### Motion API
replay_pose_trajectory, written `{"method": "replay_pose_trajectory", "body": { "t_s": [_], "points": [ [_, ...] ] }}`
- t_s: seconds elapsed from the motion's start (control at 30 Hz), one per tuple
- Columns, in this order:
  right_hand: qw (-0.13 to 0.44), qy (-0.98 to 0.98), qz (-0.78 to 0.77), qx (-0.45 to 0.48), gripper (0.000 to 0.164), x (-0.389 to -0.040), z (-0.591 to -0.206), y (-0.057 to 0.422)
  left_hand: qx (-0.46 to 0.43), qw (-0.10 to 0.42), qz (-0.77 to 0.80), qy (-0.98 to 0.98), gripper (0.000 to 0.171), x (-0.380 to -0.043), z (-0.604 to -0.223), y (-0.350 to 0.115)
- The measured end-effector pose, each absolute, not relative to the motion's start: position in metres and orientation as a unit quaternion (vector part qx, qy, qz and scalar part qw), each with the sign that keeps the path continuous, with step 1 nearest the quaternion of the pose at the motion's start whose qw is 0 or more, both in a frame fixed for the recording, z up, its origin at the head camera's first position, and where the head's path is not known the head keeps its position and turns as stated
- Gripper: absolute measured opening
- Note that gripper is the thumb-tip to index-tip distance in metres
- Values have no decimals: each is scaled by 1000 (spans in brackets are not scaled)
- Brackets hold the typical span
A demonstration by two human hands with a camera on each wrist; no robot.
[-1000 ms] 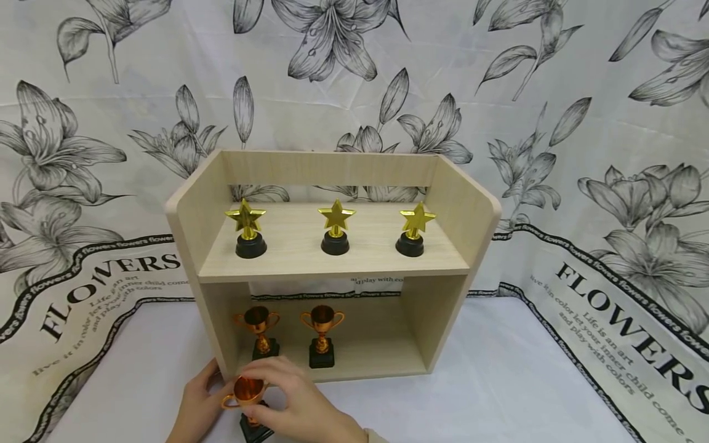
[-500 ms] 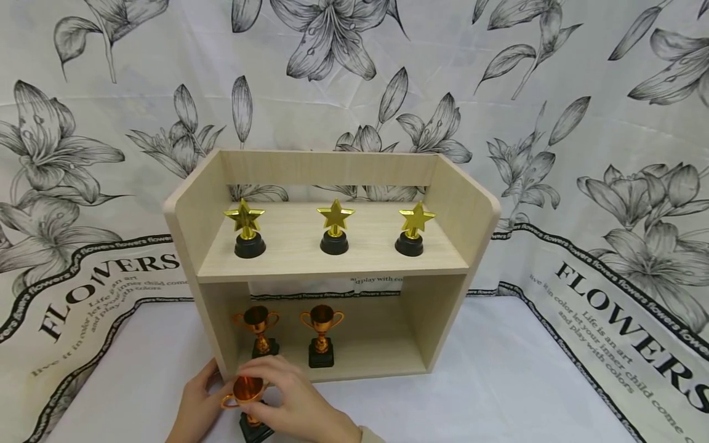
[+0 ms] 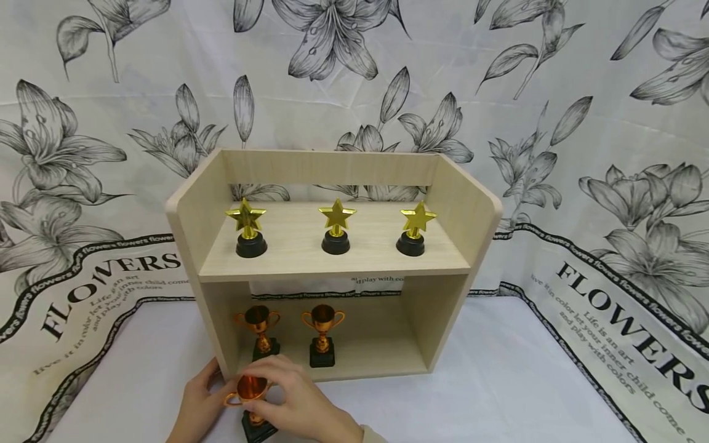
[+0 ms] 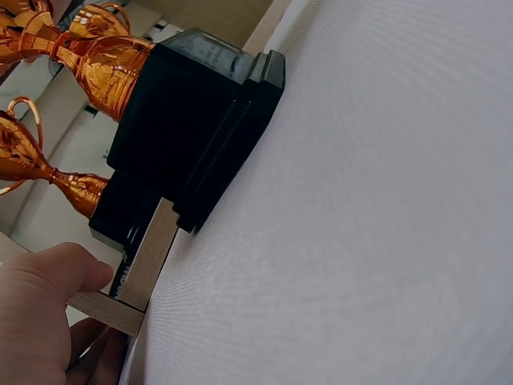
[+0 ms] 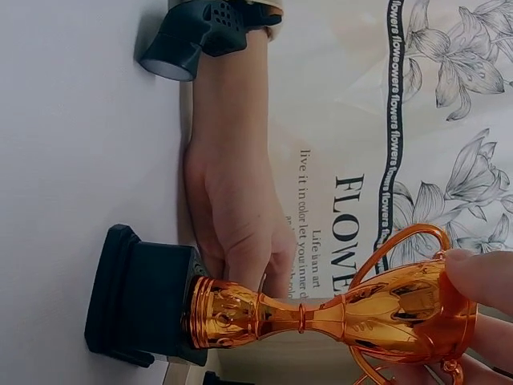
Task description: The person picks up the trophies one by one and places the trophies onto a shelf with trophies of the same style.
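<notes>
At the shelf's lower left front corner, my right hand [image 3: 299,400] pinches the rim of a copper-coloured trophy cup [image 3: 252,391] with two handles and a black base. In the right wrist view the trophy cup [image 5: 393,313] shows nearly whole, its base close to the white cloth; contact is hard to tell. My left hand [image 3: 199,400] grips the front edge of the wooden shelf's [image 3: 332,372] left side panel, with the thumb inside and fingers outside in the left wrist view. Two similar trophies, left [image 3: 261,329] and middle [image 3: 322,332], stand upright on the lower level.
Three gold star trophies, left [image 3: 250,231], middle [image 3: 336,227] and right [image 3: 413,229], stand on the upper level. A flower-printed cloth [image 3: 526,74] hangs behind. White cloth [image 3: 498,369] covers the table around the shelf.
The held trophy cup has shifted very slightly to the right, together with my right hand. My left hand, the shelf and the other trophies stay put.
</notes>
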State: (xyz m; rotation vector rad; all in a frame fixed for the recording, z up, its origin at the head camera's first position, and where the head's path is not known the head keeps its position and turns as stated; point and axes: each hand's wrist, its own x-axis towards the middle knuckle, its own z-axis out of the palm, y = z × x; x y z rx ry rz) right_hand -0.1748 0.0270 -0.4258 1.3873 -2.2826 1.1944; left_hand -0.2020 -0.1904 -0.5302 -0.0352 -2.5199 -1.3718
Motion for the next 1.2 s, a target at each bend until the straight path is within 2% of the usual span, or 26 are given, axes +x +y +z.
{"method": "replay_pose_trajectory", "body": {
  "t_s": [0.13, 0.3, 0.73, 1.2],
  "points": [
    [130, -772, 404, 473, 37, -176, -426, 29, -11, 130, -484, -865, 56, -203, -530, -190],
    [124, -772, 409, 469, 37, -175, -424, 32, -2, 110, -498, -860, 59, -203, -529, -190],
    [102, -766, 435, 463, 36, -175, -423, 42, -16, 148, -475, -867, 52, -201, -532, -193],
    [111, -777, 436, 440, 37, -175, -422, 54, -5, 131, -471, -872, 54, -201, -530, -192]
  ]
}}
